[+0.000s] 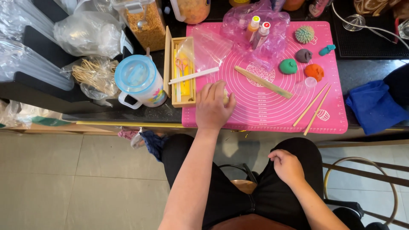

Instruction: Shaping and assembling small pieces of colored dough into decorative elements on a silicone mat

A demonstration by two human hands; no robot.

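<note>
My left hand (213,106) lies palm down on the pink silicone mat (277,115), pressing a pale lump of clay (226,97) that mostly hides under the fingers. My right hand (287,167) rests on my right thigh, fingers curled, holding nothing. On the mat lie a flat wooden stick (263,81), two thin wooden skewers (314,107), a green clay ball (288,66), an orange ball (314,71), a dark purple ball (303,55) and a spiky green ball (304,34).
A wooden tool box (182,70) sits left of the mat, with a white stick (194,76) across it. A lidded plastic jug (139,81), bags of sticks, paint bottles (259,30) in a plastic bag and a blue cloth (375,106) surround the mat.
</note>
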